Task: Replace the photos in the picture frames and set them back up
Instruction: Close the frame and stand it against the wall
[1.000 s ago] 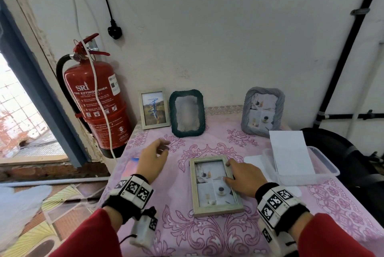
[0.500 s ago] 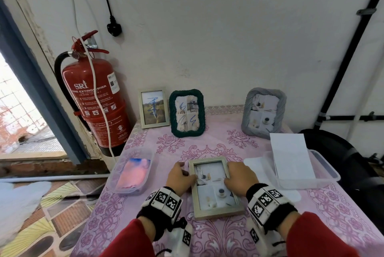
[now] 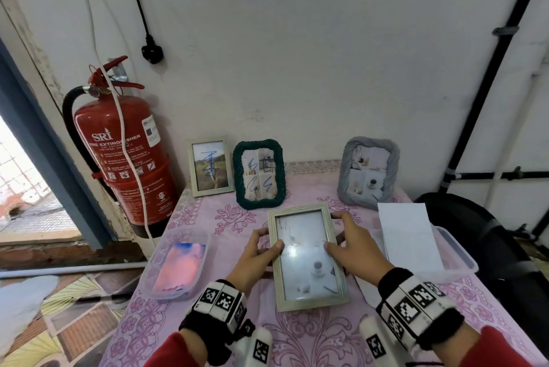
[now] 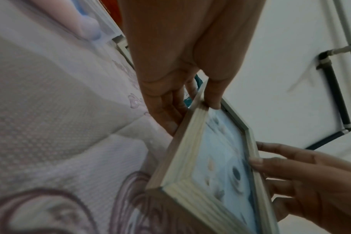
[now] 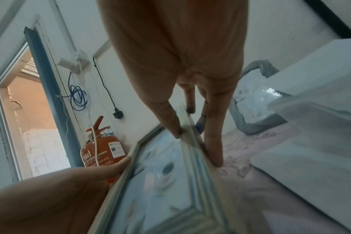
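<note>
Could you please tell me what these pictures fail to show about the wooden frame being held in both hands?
- Wooden frame: its back and stand face away in every view.
- Its photo: washed out by glare in the head view, blurred in both wrist views.
- Left hand and right hand: fingers behind the frame hidden in the head view.
</note>
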Demonstrator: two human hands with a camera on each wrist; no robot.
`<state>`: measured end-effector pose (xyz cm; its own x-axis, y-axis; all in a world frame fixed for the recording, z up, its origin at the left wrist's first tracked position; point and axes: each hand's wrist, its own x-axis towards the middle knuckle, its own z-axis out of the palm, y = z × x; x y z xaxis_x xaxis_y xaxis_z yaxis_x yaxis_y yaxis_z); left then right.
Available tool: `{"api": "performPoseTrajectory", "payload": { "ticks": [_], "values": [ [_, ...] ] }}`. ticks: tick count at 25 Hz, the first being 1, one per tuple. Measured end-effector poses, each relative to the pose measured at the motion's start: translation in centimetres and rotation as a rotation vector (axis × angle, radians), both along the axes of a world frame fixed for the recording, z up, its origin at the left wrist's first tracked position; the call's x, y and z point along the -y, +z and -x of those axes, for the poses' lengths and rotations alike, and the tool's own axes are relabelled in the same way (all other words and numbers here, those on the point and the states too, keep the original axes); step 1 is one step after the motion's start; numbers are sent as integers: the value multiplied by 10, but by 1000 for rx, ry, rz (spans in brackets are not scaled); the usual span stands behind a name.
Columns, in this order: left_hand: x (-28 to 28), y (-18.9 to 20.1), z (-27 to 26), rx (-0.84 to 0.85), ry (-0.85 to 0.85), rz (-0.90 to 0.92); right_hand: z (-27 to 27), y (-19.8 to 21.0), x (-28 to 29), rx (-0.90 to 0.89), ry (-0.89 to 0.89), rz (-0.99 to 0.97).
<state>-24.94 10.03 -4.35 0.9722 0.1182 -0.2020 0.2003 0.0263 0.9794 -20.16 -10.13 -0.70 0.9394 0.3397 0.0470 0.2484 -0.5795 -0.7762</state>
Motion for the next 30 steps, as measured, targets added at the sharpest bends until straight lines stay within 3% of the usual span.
{"api": "performPoseTrajectory", "payload": {
  "ticks": [7, 13, 20, 23, 30],
  "values": [
    [7, 30, -16, 94, 9, 105, -7, 17, 4, -2, -19, -232],
    [12, 49, -27, 149, 3, 230, -21, 27, 10, -202, -16, -559],
    [15, 72, -54, 256, -7, 291, -51, 47, 12, -327, -11, -753],
    [13, 87, -78, 287, -31, 242, -71, 63, 9, -297, -4, -820],
    [-15, 154, -164, 460, 15, -184, -139, 102, -12, -77, -10, -864]
  ]
}}
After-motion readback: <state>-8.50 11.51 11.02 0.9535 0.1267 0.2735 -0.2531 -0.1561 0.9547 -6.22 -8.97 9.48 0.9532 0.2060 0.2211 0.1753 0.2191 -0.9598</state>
